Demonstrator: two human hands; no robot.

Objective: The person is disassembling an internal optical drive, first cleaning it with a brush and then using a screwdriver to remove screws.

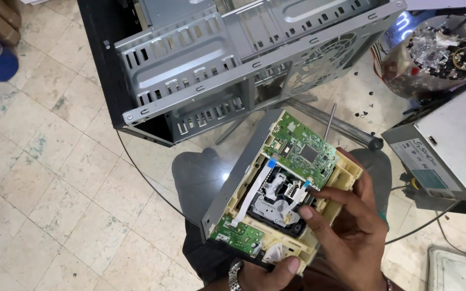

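Optical drive (276, 194) (cover off) rests in left hand (268, 269), thumb clamping its edge; right hand (351, 237) fingertips pinch its mechanism.

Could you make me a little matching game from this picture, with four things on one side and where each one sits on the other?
Things:
1. optical drive
2. computer case
3. power supply
4. bowl of parts

Places:
A. top right corner
B. held in both hands, circuit boards up
C. right edge, below the bowl
D. top middle, on the glass table

Pairs: 1-B, 2-D, 3-C, 4-A. The right hand touches the drive's middle; the left hand grips its near end.
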